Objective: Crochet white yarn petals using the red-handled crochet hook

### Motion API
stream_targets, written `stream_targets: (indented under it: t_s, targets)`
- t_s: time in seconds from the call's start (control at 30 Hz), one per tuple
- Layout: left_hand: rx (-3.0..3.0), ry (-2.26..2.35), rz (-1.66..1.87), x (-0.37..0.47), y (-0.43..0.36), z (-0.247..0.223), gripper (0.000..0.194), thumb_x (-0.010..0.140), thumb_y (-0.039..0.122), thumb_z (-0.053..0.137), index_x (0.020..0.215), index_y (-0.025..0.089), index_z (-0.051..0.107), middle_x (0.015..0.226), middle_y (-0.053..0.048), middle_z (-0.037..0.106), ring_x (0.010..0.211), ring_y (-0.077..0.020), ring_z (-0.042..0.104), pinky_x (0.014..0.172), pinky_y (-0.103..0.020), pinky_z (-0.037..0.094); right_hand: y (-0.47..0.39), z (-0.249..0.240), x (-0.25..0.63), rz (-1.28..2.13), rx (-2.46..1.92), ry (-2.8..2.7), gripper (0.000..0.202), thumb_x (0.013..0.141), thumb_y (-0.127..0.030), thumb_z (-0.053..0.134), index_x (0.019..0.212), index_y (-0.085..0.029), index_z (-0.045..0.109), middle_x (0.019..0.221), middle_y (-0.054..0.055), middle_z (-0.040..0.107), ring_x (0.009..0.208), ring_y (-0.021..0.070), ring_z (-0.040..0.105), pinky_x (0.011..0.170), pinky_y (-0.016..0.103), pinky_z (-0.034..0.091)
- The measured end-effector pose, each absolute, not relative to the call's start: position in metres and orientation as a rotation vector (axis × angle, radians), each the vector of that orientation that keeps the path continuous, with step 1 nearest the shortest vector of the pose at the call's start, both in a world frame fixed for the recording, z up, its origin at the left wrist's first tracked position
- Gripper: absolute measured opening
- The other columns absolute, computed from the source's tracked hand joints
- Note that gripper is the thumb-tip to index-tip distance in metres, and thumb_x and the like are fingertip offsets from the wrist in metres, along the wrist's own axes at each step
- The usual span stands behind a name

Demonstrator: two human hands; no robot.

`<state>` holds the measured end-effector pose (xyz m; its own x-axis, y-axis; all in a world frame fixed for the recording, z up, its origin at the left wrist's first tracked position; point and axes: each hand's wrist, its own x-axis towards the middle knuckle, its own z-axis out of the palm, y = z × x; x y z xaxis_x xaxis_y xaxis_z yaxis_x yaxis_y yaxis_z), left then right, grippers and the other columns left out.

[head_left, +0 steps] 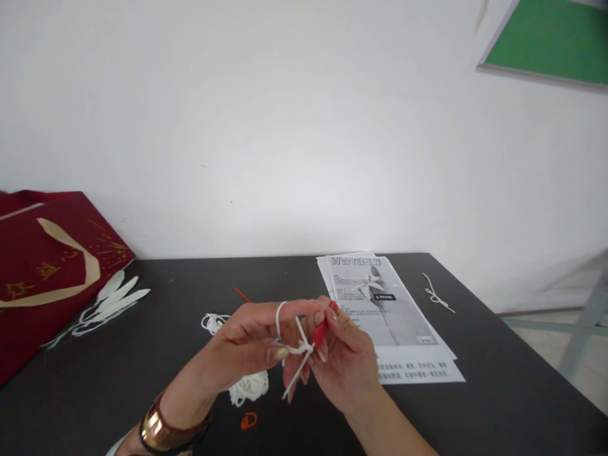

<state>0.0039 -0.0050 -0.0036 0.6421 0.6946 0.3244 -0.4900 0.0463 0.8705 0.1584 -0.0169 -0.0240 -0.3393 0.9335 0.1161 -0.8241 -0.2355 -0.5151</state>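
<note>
The small knotted piece of white yarn (306,347) hangs in front of you over the black table (180,354), between your two hands, its strand looped over a finger of your left hand (237,345), whose thumb and fingers pinch it, while your right hand (344,354) grips the red tool (320,330) right beside the knot. Beneath your left hand lies the bundle of white yarn (249,387), near an orange marker (248,420); printed sheets (403,316) lie beyond your right hand, and white petal-shaped pieces (116,304) rest beside the dark red bag (52,253).
</note>
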Motion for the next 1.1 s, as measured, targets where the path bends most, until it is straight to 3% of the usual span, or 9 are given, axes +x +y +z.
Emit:
stream_targets:
  t_s: [0.27, 0.53, 1.1]
  targets:
    - [1.242, 0.188, 0.897, 0.002, -0.006, 0.001, 0.048, 0.085, 0.025, 0.065, 0.132, 0.025, 0.058, 0.076, -0.006, 0.065, 0.071, -0.0207, 0.064, 0.067, -0.035, 0.050, -0.016, -0.025, 0.158, 1.834, -0.263, -0.594, 0.016, 0.087, -0.028, 0.061, 0.077, -0.015, 0.061, 0.056, -0.003, 0.058, 0.045, 0.0119, 0.058, 0.040, 0.023, 0.054]
    - [1.215, 0.253, 0.905, 0.004, -0.006, -0.005, 0.043, 0.086, 0.022, 0.063, 0.128, 0.032, 0.061, 0.069, -0.002, 0.061, 0.060, -0.0162, 0.060, 0.064, -0.037, 0.052, -0.016, -0.025, 0.158, 1.834, -0.270, -0.582, 0.015, 0.085, -0.026, 0.063, 0.076, -0.016, 0.061, 0.056, -0.003, 0.058, 0.045, 0.0117, 0.057, 0.041, 0.023, 0.054]
    - [1.135, 0.221, 0.928, 0.006, -0.004, -0.009, 0.042, 0.086, 0.018, 0.062, 0.127, 0.028, 0.062, 0.066, -0.002, 0.065, 0.059, -0.0163, 0.062, 0.065, -0.037, 0.051, -0.017, -0.025, 0.159, 1.808, -0.288, -0.599, 0.017, 0.086, -0.029, 0.062, 0.075, -0.016, 0.061, 0.054, -0.003, 0.056, 0.044, 0.0110, 0.054, 0.040, 0.020, 0.049]
